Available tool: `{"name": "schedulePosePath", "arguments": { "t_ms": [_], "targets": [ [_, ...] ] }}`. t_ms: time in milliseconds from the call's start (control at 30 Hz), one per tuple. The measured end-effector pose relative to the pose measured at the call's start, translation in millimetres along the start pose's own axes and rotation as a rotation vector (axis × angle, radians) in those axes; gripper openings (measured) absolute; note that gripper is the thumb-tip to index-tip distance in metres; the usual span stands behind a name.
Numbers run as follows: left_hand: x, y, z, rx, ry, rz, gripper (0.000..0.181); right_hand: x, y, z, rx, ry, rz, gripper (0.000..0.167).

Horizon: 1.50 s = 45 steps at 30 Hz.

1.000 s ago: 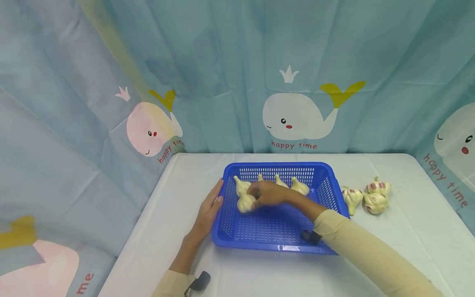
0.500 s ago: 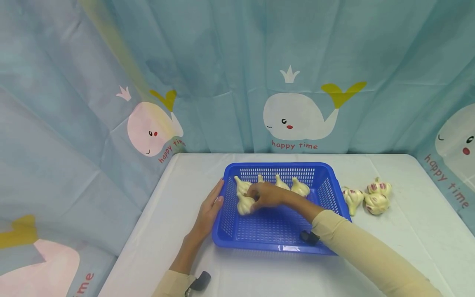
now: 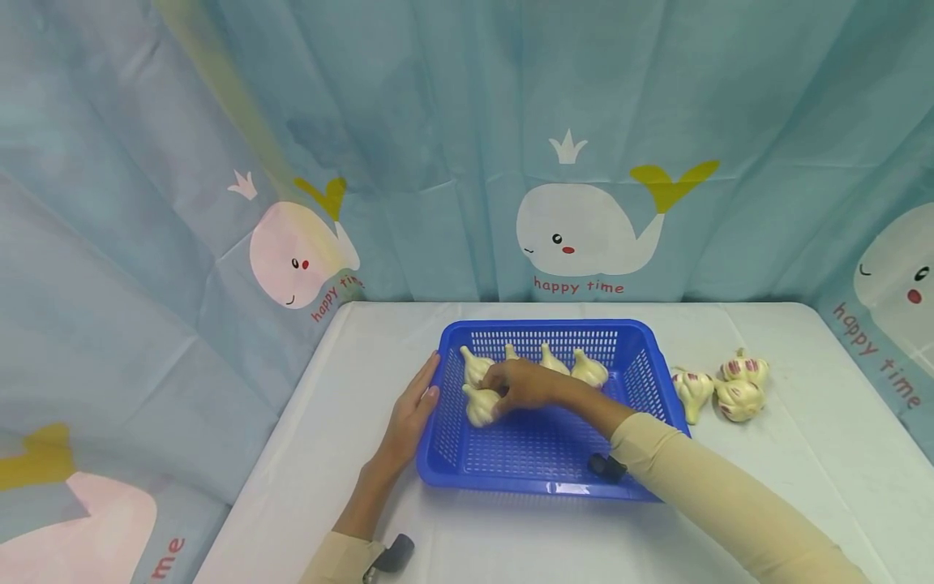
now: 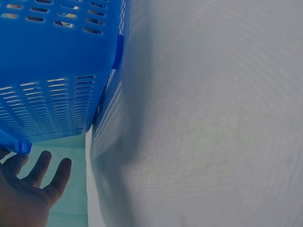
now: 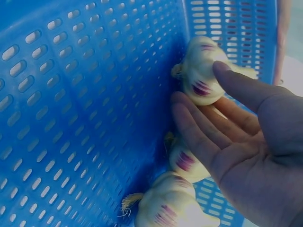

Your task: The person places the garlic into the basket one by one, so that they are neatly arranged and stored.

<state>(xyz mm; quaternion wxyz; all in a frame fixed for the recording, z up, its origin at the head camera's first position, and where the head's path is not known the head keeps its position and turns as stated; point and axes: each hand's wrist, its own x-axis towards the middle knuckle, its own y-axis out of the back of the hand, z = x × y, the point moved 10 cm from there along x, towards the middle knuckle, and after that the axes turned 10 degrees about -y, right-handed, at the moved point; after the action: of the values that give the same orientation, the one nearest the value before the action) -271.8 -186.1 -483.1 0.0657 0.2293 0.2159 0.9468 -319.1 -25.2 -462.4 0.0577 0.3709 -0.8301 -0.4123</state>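
Note:
At the left side of a blue perforated basket [image 3: 511,485], my right hand [image 3: 529,384] pinches a pale garlic bulb [image 3: 480,407] whose stem points to the upper left. The right wrist view shows my thumb on top of that purple-streaked bulb [image 5: 201,71] and the fingers of my right hand [image 5: 265,146] beside and beneath it. My left hand [image 3: 409,415] rests against the basket's left rim with fingers extended; the left wrist view has the hand [image 4: 31,191] beside the basket's outer wall [image 4: 47,111]. Another bulb [image 3: 476,368] lies just behind the pinched one.
Along the basket's back wall lie more bulbs, including one at the right [image 3: 589,369], one partly behind my right hand. Outside the basket, to its right, three garlic bulbs [image 3: 740,399] sit on the white table [image 3: 810,487]. A whale-print curtain [image 3: 438,146] hangs behind.
My right hand has shifted slightly left. The pinched bulb has moved a little down and left, and its stem now shows at the upper left. My left hand has not moved.

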Motion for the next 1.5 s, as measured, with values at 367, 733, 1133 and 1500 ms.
{"name": "schedulePosePath", "arguments": {
  "t_ms": [367,733,1133,1500],
  "targets": [
    [0.0,1.5,0.6,-0.015,-0.030,0.006,0.055,-3.0,7.1,-3.0,0.003,-0.008,0.008,0.046],
    [-0.6,1.5,-0.2,-0.003,-0.012,0.000,0.056,-17.8,31.4,-3.6,0.054,0.030,0.088,0.042],
    [0.9,1.3,0.4,-0.003,-0.005,-0.001,0.056,-44.0,56.9,9.5,0.228,-0.063,0.087,0.047],
    [-0.3,0.8,-1.4,-0.012,-0.007,0.005,0.056,-80.1,85.9,11.3,0.325,-0.076,0.125,0.048]
  ]
}}
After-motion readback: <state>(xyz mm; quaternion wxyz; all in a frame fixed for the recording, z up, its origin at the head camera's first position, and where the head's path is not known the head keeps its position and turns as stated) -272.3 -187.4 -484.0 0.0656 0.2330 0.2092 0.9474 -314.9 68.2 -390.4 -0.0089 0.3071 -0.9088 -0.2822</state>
